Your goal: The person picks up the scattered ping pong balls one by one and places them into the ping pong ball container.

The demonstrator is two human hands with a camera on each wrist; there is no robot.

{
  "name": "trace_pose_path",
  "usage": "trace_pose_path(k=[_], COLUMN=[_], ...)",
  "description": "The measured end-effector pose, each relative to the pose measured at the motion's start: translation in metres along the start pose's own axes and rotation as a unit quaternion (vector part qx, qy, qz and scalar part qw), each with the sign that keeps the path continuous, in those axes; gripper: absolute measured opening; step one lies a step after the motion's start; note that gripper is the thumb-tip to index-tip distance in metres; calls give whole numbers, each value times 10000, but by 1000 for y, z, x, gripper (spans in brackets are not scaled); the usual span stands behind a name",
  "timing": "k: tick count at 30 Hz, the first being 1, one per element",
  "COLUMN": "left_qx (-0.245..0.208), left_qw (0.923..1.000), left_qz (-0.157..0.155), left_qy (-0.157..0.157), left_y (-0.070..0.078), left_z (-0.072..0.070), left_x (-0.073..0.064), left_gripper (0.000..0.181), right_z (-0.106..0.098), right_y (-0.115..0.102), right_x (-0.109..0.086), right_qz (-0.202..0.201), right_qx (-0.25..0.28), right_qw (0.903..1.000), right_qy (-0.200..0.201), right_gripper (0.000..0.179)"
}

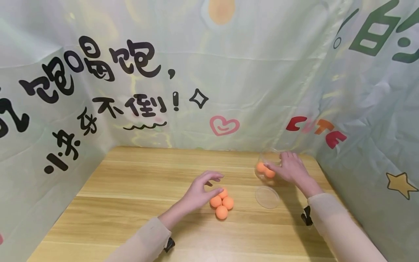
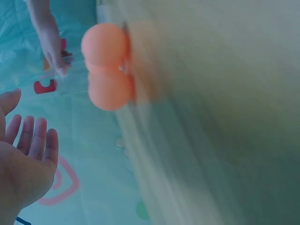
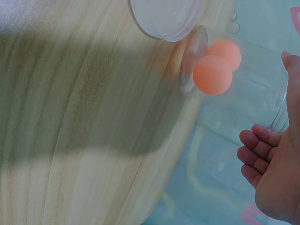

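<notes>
Several orange balls (image 1: 221, 212) sit in a tight cluster on the wooden table. My left hand (image 1: 200, 188) hovers beside and partly over them, thumb and fingers apart with nothing between them; its thumb tip overlaps the farthest ball in the head view. At the back right stands a clear plastic jar (image 3: 255, 89) with two orange balls (image 3: 213, 75) at its bottom. My right hand (image 1: 291, 169) holds the jar near its open top, thumb on one side and curled fingers on the other. A round clear lid (image 1: 266, 197) lies flat in front of the jar.
The wooden table (image 1: 131, 196) is enclosed by pale printed cloth (image 1: 255, 91) at the back and both sides. Its back edge runs close behind the jar, and the right cloth wall is near my right forearm.
</notes>
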State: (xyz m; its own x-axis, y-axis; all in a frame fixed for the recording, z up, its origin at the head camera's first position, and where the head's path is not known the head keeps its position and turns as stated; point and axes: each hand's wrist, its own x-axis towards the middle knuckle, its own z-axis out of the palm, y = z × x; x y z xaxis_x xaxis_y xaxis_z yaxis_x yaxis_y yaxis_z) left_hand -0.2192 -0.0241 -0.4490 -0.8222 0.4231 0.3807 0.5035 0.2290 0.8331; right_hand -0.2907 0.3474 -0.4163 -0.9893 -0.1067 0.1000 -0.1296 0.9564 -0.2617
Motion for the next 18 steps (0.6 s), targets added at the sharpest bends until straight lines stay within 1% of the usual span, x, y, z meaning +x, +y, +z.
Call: trace_pose_path(k=[3,10,13,18], left_qx=[107,252,418,740], left_qw=[9998,9978,9959,9905], left_qz=[-104,-199,-255,-473], left_qy=[-137,-577,-766,-1062], left_y=[-5,-18,-22,-28], left_z=[-3,-10,-12,-12], left_x=[-5,-15,-18,-20], left_gripper=[39,38,38,38], right_z=[0,1,2,2], right_y=[-1,1,1,1], right_x=[0,0,0,1], right_qz=[7,-3,-1,35], right_qx=[-1,-15,-19,6], right_qw=[10000,10000,10000,10000], right_qy=[-16,2,-24,-74], right_gripper=[96,98,101,104])
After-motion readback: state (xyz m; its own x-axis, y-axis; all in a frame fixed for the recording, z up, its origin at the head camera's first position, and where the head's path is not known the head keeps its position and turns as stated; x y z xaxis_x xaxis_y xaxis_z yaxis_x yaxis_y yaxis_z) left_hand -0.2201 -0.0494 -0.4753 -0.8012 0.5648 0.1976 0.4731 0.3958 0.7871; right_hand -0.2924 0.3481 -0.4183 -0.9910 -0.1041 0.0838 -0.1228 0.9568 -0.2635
